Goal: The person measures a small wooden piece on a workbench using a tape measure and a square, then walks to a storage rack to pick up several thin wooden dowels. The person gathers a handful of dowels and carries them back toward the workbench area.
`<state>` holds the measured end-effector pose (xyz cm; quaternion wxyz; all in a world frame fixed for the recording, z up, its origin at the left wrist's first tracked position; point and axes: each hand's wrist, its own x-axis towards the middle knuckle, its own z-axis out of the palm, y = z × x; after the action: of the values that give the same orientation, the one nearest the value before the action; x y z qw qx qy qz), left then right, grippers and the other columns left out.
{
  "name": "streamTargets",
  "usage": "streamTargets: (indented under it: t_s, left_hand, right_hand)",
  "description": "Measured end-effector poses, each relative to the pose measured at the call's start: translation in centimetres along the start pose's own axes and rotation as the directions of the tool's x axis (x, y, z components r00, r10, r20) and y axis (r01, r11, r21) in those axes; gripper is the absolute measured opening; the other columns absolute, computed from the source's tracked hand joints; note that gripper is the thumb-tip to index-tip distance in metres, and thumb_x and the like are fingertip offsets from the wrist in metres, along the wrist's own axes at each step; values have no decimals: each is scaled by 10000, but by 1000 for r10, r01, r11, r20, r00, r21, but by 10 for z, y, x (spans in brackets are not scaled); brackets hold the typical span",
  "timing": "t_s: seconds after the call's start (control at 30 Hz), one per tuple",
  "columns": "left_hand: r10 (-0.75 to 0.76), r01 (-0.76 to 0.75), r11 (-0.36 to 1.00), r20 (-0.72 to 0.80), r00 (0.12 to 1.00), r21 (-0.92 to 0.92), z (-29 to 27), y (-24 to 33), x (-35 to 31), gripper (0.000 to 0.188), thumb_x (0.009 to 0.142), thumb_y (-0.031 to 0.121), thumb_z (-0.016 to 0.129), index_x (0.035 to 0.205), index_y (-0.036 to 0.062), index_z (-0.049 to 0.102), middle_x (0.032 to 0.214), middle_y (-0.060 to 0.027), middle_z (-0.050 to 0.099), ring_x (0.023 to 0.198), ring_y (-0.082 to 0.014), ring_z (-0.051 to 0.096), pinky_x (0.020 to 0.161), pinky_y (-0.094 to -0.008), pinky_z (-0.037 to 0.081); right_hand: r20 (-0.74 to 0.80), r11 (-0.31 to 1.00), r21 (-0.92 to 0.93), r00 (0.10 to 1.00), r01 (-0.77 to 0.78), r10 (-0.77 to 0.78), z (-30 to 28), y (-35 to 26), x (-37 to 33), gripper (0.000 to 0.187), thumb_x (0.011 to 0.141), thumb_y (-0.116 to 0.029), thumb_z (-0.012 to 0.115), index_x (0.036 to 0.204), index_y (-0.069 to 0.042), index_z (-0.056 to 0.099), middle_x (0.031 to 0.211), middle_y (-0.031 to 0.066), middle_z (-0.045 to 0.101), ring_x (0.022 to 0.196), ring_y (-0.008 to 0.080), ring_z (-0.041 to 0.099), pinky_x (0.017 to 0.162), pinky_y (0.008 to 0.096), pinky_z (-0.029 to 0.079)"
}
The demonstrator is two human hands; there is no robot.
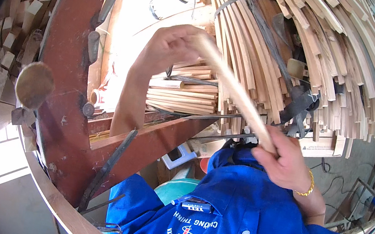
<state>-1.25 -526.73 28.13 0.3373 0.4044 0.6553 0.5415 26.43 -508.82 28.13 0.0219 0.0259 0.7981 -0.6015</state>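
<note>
A pale wooden stick (237, 89) slants between my two hands, from upper left down to the right. My left hand (175, 45) is curled around its far end, somewhat blurred. The near end sits in my right hand (283, 156), with thumb and fingers wrapped round it in front of my blue shirt. Below and behind the stick lies a tied bundle of similar sticks (181, 97), partly hidden by my left forearm.
A red-brown frame (74, 47) with dark straps runs along the left and crosses in front of me. Large strapped bundles of wooden strips (255, 54) fill the upper right. Cut wood ends (9, 42) are stacked at far left. Cables (333, 180) lie on the floor at right.
</note>
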Motion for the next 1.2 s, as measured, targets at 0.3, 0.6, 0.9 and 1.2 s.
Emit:
streamTargets:
  t_s: [0.3, 0.6, 0.9, 1.2]
  left_hand:
    - [-193, 292, 564, -220, 956, 772, -7, -186, -101, 135, 734, 86, 584, 851, 23, 613, 882, -162, 585, 868, -338, 551, 773, -419, 451]
    - [-121, 306, 636, -300, 946, 709, -2, -164, -83, 187, 725, 89, 620, 892, 12, 585, 906, -160, 547, 923, -335, 514, 807, -415, 422]
    - [-182, 631, 413, -619, 764, 657, -51, -181, -79, 344, 727, -23, 455, 1047, 4, 578, 1052, -196, 553, 1022, -358, 504, 893, -428, 397]
    - [-471, 852, 376, -716, 515, 366, -56, -185, -113, 426, 729, 383, 550, 880, 1, 663, 842, -191, 649, 877, -305, 602, 790, -383, 430]
  right_hand:
    - [-145, 990, 138, 989, -12, 32, -14, 59, -59, 198, 774, -117, 615, 911, 23, 587, 595, 9, 519, 483, 73, 432, 453, 226, 343]
    - [-126, 981, 89, 975, -170, 180, -16, 77, -57, 219, 745, -130, 642, 886, 28, 584, 601, 19, 503, 493, 91, 420, 460, 237, 337]
    - [-87, 978, 64, 975, -200, 205, -22, 70, -45, 244, 731, -137, 653, 895, 31, 587, 592, 58, 493, 482, 113, 426, 461, 242, 347]
    - [-86, 978, 143, 983, -150, 164, -21, 75, -46, 248, 746, -156, 650, 912, 21, 595, 596, 1, 507, 489, 68, 410, 457, 224, 338]
